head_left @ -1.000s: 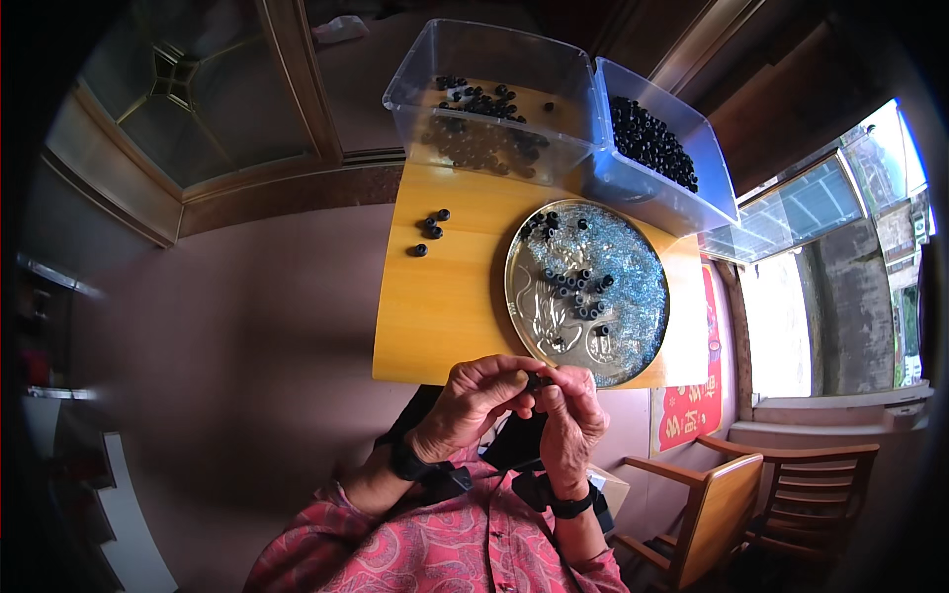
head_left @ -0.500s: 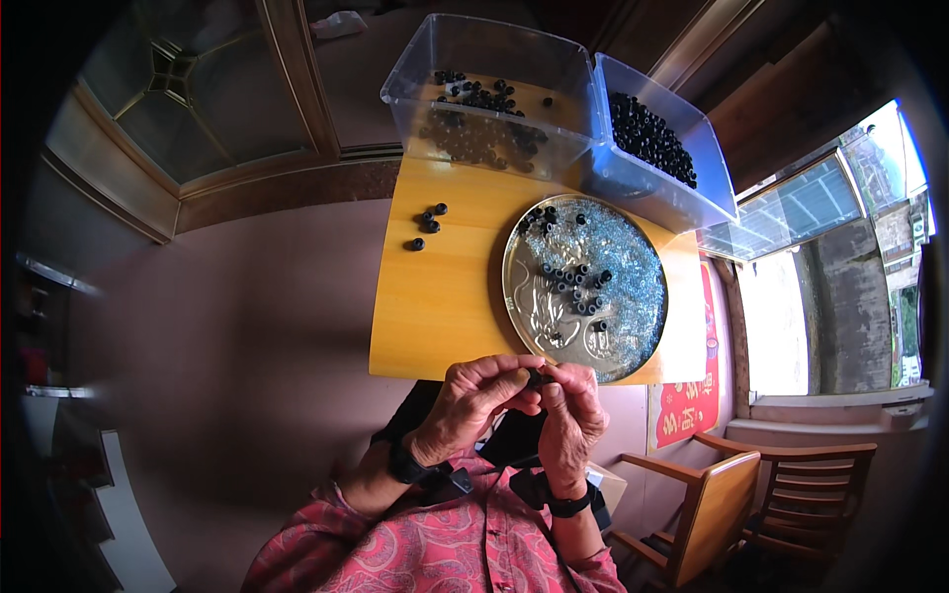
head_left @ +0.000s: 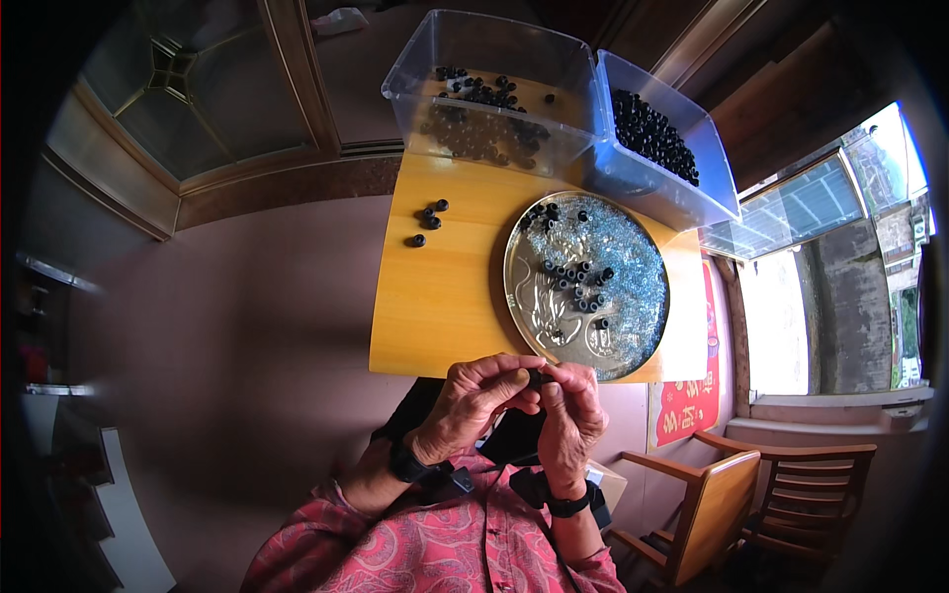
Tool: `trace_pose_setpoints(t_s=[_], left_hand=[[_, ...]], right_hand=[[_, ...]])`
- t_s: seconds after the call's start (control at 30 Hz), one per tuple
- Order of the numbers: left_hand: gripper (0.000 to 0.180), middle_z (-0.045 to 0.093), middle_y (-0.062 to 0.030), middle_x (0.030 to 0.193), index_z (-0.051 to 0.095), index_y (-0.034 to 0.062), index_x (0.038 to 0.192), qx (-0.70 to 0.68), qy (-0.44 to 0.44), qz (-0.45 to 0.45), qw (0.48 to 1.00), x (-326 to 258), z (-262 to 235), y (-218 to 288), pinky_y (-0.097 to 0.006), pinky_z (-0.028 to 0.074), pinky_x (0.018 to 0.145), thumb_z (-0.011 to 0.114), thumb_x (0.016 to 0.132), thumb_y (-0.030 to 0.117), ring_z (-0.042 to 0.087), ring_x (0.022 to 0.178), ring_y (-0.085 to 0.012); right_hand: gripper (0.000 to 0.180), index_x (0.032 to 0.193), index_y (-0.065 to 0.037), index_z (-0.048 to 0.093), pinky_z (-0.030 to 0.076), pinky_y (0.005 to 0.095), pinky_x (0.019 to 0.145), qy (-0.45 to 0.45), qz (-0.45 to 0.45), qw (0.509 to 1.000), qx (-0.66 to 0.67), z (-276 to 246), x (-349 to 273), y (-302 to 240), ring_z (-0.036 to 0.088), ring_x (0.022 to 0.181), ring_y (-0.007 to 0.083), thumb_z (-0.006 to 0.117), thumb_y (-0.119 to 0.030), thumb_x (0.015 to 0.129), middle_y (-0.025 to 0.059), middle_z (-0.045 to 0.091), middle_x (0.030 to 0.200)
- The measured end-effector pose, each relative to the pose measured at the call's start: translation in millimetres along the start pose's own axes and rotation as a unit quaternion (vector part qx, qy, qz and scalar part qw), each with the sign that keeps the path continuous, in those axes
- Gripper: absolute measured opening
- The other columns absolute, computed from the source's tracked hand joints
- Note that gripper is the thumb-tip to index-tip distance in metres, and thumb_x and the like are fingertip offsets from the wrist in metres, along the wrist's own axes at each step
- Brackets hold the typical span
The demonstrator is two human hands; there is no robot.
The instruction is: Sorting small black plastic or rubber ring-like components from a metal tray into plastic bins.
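Black and small, a part (head_left: 537, 378) sat pinched in the fingertips of my left hand (head_left: 481, 393) and right hand (head_left: 572, 407), by the bench's near edge (head_left: 445, 368), near the round metal tray (head_left: 537, 321).

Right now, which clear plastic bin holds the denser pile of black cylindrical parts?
The right bin: its black cylindrical parts lie heaped, while the left bin has sparser ones.

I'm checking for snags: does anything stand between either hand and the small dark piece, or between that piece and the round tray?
Nothing visible does. The left hand and right hand have the small dark piece between their fingertips; the round tray lies just beyond.
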State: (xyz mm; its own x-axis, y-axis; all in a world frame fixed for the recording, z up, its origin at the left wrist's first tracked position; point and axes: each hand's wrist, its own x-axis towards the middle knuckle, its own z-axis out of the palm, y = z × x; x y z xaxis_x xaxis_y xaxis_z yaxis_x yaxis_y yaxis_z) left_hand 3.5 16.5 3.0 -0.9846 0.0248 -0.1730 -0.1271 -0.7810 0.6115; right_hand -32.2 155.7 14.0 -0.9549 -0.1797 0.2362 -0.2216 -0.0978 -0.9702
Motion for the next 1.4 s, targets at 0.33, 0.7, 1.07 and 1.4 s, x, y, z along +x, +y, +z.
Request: trace_pose_setpoints(t_s=[0.33,0.7,1.07,1.4], left_hand=[[0.028,0.068,-0.0056,0.091,0.065,0.0007,0.123,-0.051,-0.003,-0.006,0.999,0,0,-1,-0.028,0.057,0.078,0.06,0.099,0.012,0.066,0.08,-0.0133],[0.027,0.069,-0.0055,0.096,0.066,0.0011,0.123,-0.065,0.0,0.012,0.998,-2,-1,-4,-0.028,0.057,0.076,0.061,0.099,0.012,0.066,0.081,-0.0123],[0.025,0.063,-0.004,0.1,0.066,-0.0006,0.121,0.036,0.001,0.057,0.998,-5,-3,-1,-0.026,0.053,0.078,0.061,0.098,0.007,0.062,0.083,-0.0126],[0.014,0.067,-0.008,0.093,0.067,-0.0013,0.107,0.023,0.053,0.046,0.997,-6,-2,2,-0.026,0.055,0.073,0.066,0.095,0.005,0.064,0.076,-0.0137]], right_hand=[[0.018,0.113,0.002,0.067,0.055,0.0223,0.072,0.0,0.006,1.0,0.02,4,-2,-6,0.059,0.09,0.0122,0.062,0.002,0.095,0.0078,0.055,0.106],[0.016,0.111,0.002,0.066,0.054,0.022,0.072,-0.011,-0.011,0.997,-0.077,7,-2,-14,0.059,0.089,0.0116,0.062,0.001,0.095,0.0085,0.055,0.106],[0.022,0.107,0.002,0.064,0.049,0.0277,0.072,-0.016,-0.069,0.979,-0.189,7,-4,-10,0.06,0.083,0.0194,0.064,0.01,0.087,0.0116,0.059,0.096],[0.03,0.107,0.0,0.064,0.05,0.0304,0.067,-0.039,-0.097,0.968,-0.228,12,-1,-16,0.06,0.08,0.021,0.062,0.015,0.081,0.0122,0.06,0.093]])
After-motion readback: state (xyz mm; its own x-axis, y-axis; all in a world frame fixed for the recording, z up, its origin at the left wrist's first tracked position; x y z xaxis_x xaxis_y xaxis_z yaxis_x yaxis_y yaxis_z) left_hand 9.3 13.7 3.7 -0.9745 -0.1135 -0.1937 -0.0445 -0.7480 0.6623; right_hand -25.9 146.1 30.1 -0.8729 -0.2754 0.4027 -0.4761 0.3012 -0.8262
